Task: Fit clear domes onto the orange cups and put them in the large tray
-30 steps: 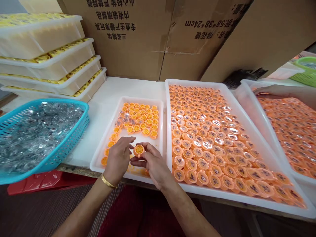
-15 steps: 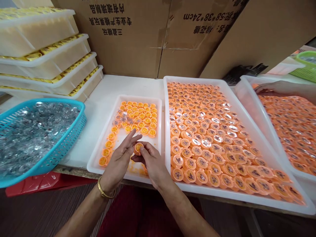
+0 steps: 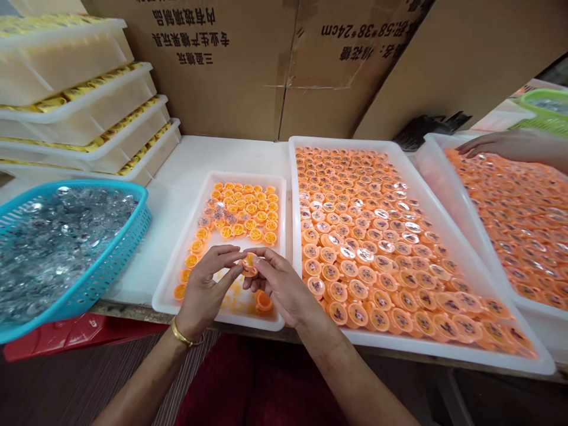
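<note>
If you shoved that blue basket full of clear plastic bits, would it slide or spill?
The blue plastic mesh basket overhangs the white table edge, so a push could tip it. Its clear shiny plastic pieces look light and loose, heaped near the rim, so they would probably shift.

Left hand (image 3: 206,284) and right hand (image 3: 277,284) pinch an orange cup (image 3: 248,264) | lower centre, above small white tray (image 3: 177,269) | blue basket (image 3: 110,260) at left

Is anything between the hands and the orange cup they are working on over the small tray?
Nothing visible. The left hand and right hand both pinch the cup directly with their fingertips, just above the small tray. The nearest loose cup lies below the right hand, clear of the grip.
</note>
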`<move>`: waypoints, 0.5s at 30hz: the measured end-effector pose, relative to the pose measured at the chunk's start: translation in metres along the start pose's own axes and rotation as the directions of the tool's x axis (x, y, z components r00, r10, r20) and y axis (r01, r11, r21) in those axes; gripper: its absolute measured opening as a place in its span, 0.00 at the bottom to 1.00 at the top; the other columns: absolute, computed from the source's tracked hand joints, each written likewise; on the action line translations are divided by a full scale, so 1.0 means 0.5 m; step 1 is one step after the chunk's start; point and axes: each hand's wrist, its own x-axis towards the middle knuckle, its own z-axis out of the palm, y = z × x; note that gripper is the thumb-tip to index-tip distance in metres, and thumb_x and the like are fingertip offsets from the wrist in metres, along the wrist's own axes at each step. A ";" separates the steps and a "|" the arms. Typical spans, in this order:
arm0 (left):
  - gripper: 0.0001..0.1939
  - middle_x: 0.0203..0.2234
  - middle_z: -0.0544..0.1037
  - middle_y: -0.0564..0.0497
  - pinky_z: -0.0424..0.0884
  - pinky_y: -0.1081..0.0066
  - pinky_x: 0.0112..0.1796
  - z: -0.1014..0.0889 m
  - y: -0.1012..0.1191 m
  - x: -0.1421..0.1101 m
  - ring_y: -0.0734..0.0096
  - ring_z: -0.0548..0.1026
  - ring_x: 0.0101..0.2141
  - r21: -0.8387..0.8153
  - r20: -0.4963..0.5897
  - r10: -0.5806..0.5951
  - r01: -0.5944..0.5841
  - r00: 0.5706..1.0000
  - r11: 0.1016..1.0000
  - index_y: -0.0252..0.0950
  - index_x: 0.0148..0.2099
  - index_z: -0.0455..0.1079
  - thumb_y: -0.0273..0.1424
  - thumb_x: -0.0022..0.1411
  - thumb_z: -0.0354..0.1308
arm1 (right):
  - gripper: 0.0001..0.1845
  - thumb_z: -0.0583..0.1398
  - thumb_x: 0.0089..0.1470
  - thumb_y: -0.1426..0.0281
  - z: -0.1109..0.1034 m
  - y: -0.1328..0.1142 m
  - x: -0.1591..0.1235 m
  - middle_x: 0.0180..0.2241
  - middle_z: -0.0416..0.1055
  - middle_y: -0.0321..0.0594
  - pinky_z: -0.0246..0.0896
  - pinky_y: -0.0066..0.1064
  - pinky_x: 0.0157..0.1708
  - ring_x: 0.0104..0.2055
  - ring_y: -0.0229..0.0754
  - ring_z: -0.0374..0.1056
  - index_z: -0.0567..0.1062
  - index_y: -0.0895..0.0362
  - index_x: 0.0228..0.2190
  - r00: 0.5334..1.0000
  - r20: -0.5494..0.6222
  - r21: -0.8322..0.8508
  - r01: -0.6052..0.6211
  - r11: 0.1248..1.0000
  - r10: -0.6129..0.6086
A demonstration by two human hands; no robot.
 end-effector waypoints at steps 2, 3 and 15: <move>0.07 0.41 0.74 0.51 0.67 0.74 0.41 -0.001 -0.004 -0.001 0.70 0.71 0.44 -0.073 -0.028 -0.039 0.037 0.999 0.997 0.43 0.39 0.77 0.30 0.57 0.61 | 0.10 0.59 0.52 0.64 0.000 0.001 0.001 0.24 0.70 0.34 0.57 0.26 0.26 0.24 0.33 0.66 0.71 0.57 0.36 0.999 -0.026 0.008 0.020 1.000 -0.020; 0.06 0.39 0.74 0.51 0.67 0.75 0.39 -0.001 -0.006 -0.003 0.72 0.71 0.42 -0.146 -0.039 -0.080 0.073 0.996 0.987 0.42 0.37 0.77 0.29 0.56 0.62 | 0.10 0.59 0.52 0.65 -0.001 0.002 0.002 0.25 0.70 0.34 0.57 0.26 0.26 0.24 0.33 0.67 0.70 0.57 0.36 0.998 -0.044 0.007 0.036 0.999 -0.035; 0.06 0.27 0.73 0.52 0.68 0.81 0.27 -0.011 0.008 -0.003 0.81 0.70 0.26 -0.768 0.221 -0.519 0.475 0.826 0.429 0.33 0.37 0.73 0.27 0.55 0.63 | 0.13 0.57 0.54 0.65 -0.002 0.006 0.003 0.33 0.69 0.36 0.61 0.28 0.28 0.27 0.34 0.69 0.72 0.55 0.41 0.986 -0.128 -0.101 0.092 0.991 -0.105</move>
